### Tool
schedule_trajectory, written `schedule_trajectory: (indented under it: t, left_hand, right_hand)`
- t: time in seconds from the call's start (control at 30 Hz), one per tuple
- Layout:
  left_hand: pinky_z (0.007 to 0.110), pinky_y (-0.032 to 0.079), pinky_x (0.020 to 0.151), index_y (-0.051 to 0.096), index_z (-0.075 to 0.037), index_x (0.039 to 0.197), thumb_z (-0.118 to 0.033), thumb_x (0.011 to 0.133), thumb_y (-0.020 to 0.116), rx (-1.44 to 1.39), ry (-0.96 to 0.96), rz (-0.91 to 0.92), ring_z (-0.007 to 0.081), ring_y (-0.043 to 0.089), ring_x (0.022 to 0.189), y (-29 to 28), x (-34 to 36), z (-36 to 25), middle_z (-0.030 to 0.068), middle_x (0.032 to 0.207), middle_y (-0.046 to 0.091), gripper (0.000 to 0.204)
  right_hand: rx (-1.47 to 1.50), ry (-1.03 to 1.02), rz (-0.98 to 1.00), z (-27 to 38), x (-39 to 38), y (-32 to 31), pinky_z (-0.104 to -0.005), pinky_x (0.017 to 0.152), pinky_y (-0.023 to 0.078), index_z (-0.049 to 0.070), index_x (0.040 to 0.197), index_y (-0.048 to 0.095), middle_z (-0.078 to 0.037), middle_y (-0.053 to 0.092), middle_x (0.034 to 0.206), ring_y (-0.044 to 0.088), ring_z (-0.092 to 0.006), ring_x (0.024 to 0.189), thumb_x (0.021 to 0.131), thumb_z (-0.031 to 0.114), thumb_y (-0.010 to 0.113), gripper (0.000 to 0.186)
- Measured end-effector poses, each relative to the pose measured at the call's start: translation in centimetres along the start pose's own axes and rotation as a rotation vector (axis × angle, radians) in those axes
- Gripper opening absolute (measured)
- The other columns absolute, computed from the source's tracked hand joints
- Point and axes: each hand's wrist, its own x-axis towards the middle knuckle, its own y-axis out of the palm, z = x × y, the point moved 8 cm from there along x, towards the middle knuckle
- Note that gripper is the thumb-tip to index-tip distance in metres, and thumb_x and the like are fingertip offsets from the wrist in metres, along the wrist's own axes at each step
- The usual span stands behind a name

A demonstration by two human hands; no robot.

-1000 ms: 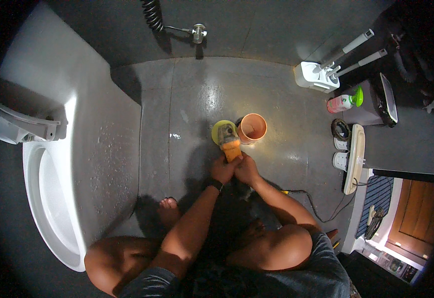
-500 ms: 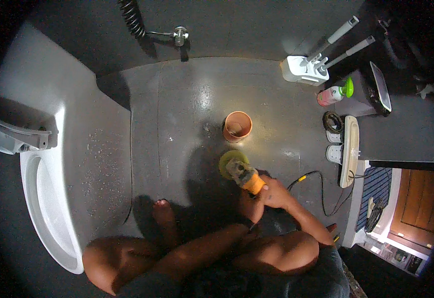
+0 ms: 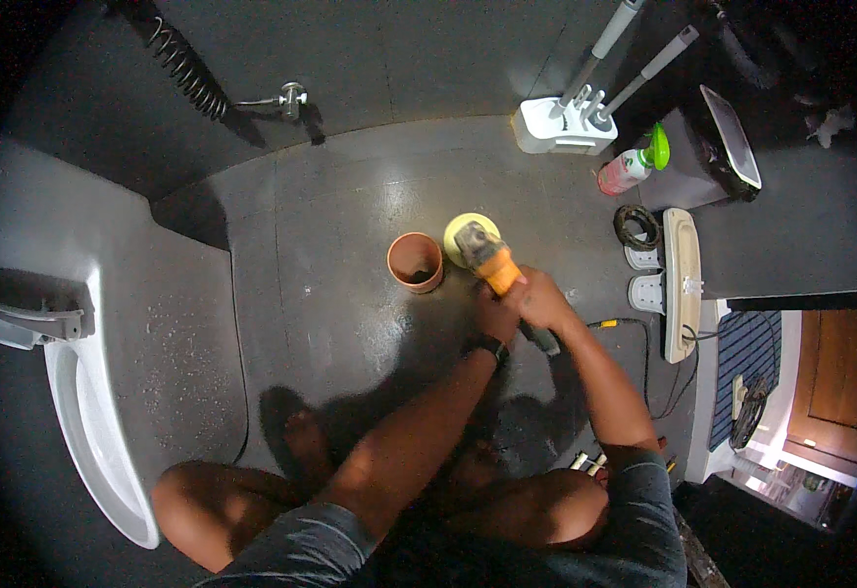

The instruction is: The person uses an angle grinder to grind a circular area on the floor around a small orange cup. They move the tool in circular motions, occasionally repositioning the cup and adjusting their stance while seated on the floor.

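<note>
An orange angle grinder [image 3: 494, 267] with a dark grey head and a round pale-yellow disc [image 3: 470, 238] is held low over the grey floor. My right hand [image 3: 544, 299] is closed around its orange body. My left hand [image 3: 494, 316] grips the grinder from the other side, its fingers partly hidden. A dark band circles the left wrist. Just left of the disc stands a terracotta-coloured pot [image 3: 415, 261], upright, open at the top, with something dark at its bottom. Whether the disc touches the floor I cannot tell.
A black cord [image 3: 647, 367] runs at the right. Beyond stand a white brush holder [image 3: 566, 127] and a pink-and-white bottle with a green pump [image 3: 627, 171]. A long cream-coloured piece [image 3: 681, 284] lies near white slippers [image 3: 647, 292]. A white basin [image 3: 95, 431] curves along the left.
The grinder has moved away from me, from the pot's near side to its right side. Both arms reach farther out. The whole view has shifted, with the pot now farther left in it.
</note>
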Motion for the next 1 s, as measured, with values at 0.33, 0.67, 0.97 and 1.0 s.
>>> schedule_trajectory:
  t: [0.33,0.67,0.97,1.0]
  left_hand:
    - [0.038,0.049,0.094,0.06,0.005,0.125,-0.046,0.082,0.077,0.188,-0.108,-0.131,0.0275,0.064,0.108,-2.2,3.3,-2.4,0.0167,0.119,0.067,0.069]
    - [0.034,0.05,0.091,0.061,0.001,0.123,-0.034,0.092,0.072,-0.179,-0.093,0.012,0.0192,0.064,0.104,-2.9,4.5,-0.7,0.0085,0.117,0.067,0.048]
    - [0.034,0.05,0.09,0.062,0.0,0.122,-0.035,0.091,0.073,-0.163,-0.11,0.012,0.0183,0.064,0.105,-2.9,3.7,-1.3,0.0076,0.115,0.067,0.048]
    - [0.034,0.05,0.09,0.062,0.0,0.122,-0.036,0.091,0.073,-0.127,-0.108,0.009,0.0187,0.064,0.105,-2.7,3.9,-1.2,0.0081,0.115,0.067,0.049]
  right_hand:
    - [-0.047,0.04,0.002,-2.5,5.7,2.4,-0.0465,0.088,0.051,0.0,0.112,0.064,-0.026,0.069,0.106,0.065,-0.0425,0.104,0.088,0.03,0.061,0.039]
    - [-0.15,-0.063,0.133,-3.8,7.9,6.1,-0.0496,0.084,0.053,0.003,0.104,0.068,-0.026,0.069,0.102,0.065,-0.044,0.097,0.082,0.032,0.064,0.036]
    - [-0.014,0.014,0.094,-2.9,6.9,5.5,-0.0514,0.084,0.053,0.003,0.105,0.068,-0.026,0.069,0.099,0.066,-0.0455,0.095,0.082,0.032,0.064,0.037]
    - [0.017,0.04,0.068,-3.4,6.8,5.3,-0.0514,0.084,0.053,0.003,0.105,0.068,-0.026,0.069,0.099,0.065,-0.0457,0.095,0.082,0.033,0.064,0.038]
